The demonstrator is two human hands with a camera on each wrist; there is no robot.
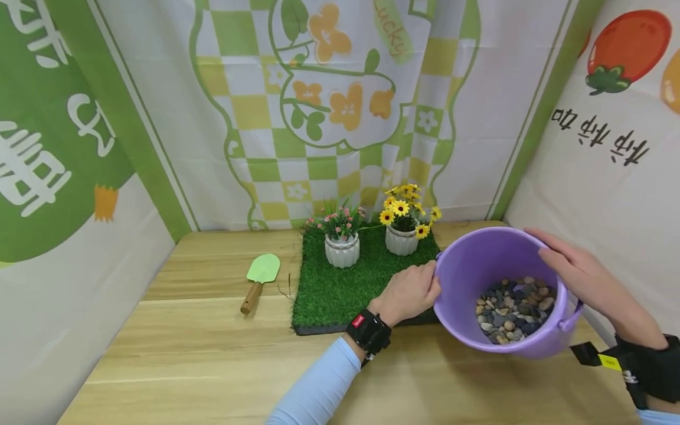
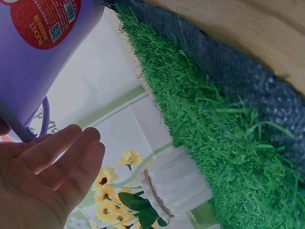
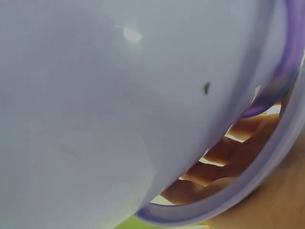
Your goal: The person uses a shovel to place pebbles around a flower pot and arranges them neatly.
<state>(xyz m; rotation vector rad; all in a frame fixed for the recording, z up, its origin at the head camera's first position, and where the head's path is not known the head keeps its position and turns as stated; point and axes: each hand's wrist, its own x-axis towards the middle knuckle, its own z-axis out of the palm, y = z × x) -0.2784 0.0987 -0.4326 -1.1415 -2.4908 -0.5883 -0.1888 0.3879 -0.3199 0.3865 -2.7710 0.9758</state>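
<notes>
The left grip [image 1: 406,294] and right grip [image 1: 587,274] both hold the purple bucket [image 1: 473,271] by its rim, near the grass mat [image 1: 324,295]. Stones [image 1: 515,310] sit inside. This looks like the moving step; the next move needs tight hands so none spill.

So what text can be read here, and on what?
"Lucky": back curtain
"柿柿如", upside down: right curtain
"BUCKET": red sticker on the purple bucket; its other print is too small
Large white characters, left curtain: partly cut off, can't make out
Red label, left wristband: too small
Yellow label, right wristband: too small
</notes>
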